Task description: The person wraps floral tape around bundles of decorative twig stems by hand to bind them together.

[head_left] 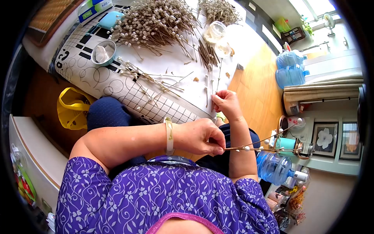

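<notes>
My left hand [200,136], with a pale bangle on its wrist, is closed in a pinch on the end of a thin branch with white buds [247,148]. The branch forks and points right, passing over my right forearm. Farther forward, at the near edge of the table, my right hand [226,104] pinches a thin brown twig [212,84]. Several loose budded stems [156,80] lie on the table cloth [91,78]. Behind them is a large pile of budded branches [156,23], with a bundle of short bare sticks [208,54] to its right.
A round tin [113,44] with white material stands on the left of the table, near a blue pouch [111,20]. Two clear tubs [215,31] sit at the back right. A yellow bag [72,113] is at lower left; large water bottles [290,74] stand right.
</notes>
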Available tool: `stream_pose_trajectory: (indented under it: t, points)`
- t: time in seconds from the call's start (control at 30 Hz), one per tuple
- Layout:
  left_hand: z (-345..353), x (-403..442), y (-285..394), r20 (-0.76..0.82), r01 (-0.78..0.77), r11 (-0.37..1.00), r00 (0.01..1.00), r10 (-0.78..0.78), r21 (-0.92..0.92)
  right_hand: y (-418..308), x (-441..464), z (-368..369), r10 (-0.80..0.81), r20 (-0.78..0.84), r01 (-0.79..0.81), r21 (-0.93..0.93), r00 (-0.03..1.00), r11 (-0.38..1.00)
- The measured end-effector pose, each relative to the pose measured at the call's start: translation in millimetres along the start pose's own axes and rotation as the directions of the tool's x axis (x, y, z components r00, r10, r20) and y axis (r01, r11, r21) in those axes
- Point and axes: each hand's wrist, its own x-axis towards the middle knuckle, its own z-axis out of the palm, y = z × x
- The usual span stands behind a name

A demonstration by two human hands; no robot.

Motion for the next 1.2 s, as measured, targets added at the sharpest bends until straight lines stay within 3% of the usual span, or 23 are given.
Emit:
stream_pose_trajectory:
  t: [0.33,0.4,0.53,0.57,0.7,0.77,0.8,0.87,0.93,1.0,1.03,1.07,1.13,1.17,1.2]
  points:
    - [0.6,-0.8,-1.6,0.005,-0.013,1.0,1.0,0.013,-0.017,-12.6,-4.6,3.9,0.034,-0.002,-0.034,-0.082,0.999,0.996]
    - [0.3,-1.0,-0.8,0.002,-0.023,1.0,1.0,0.023,-0.004,-15.3,-5.7,7.0,-0.207,-0.019,0.179,-0.429,0.978,0.886]
    - [-1.0,-1.7,-1.2,-0.005,-0.021,1.0,1.0,0.021,-0.009,-9.0,3.6,8.9,-0.287,-0.003,0.24,-0.542,0.958,0.806]
    - [-2.8,-1.9,0.9,-0.007,-0.025,0.998,1.0,0.025,0.054,-10.9,3.6,10.1,-0.14,-0.007,0.124,-0.411,0.99,0.903]
    - [-14.6,-3.3,1.3,-0.027,0.009,0.986,1.0,-0.005,0.165,-12.2,-0.5,2.2,0.003,0.017,0.0,-0.189,1.0,0.982]
    - [-23.9,-4.1,1.8,-0.062,0.114,0.978,0.993,-0.104,0.176,-8.5,-5.1,-7.7,-0.145,0.117,0.106,0.287,0.982,0.952]
    - [-29.5,-2.6,4.2,-0.061,-0.005,0.959,0.998,0.023,0.283,-8.9,-7.4,-12.2,-0.248,0.106,0.184,0.411,0.963,0.893]
    - [-38.1,-1.2,4.1,-0.11,-0.012,0.946,0.993,0.05,0.323,-11.2,-9.4,-19.6,-0.318,0.005,0.267,0.534,0.948,0.802]
    - [-48.8,0.2,5.5,-0.14,-0.025,0.913,0.986,0.089,0.407,-13.5,-8.7,-22.0,-0.305,-0.042,0.272,0.577,0.952,0.77]
    - [-54.5,1.4,4.6,-0.243,0.05,0.95,0.97,0.028,0.309,-21.2,-12.4,-18.2,-0.366,-0.077,0.338,0.588,0.928,0.735]
    - [-57.2,2.2,-2.8,-0.273,0.024,0.937,0.959,0.077,0.348,-22.4,-13.8,-15.0,-0.343,-0.048,0.298,0.618,0.938,0.728]
    - [-56.9,3.9,-4.8,-0.273,0.031,0.933,0.959,0.073,0.358,-23.4,-14.1,-8.0,-0.403,-0.086,0.38,0.554,0.911,0.741]
    - [-53.6,9.8,-5.4,-0.358,-0.016,0.952,0.925,0.131,0.306,-23.0,-14.1,0.5,-0.433,-0.042,0.401,0.468,0.9,0.787]
    - [-52.7,12.0,-3.4,-0.341,-0.028,0.98,0.935,0.096,0.199,-26.7,-18.0,5.4,-0.42,0.02,0.333,0.576,0.907,0.747]
    - [-53.2,10.5,-4.7,-0.343,-0.024,0.979,0.935,0.094,0.204,-31.2,-22.1,7.4,-0.4,0.044,0.303,0.578,0.916,0.758]
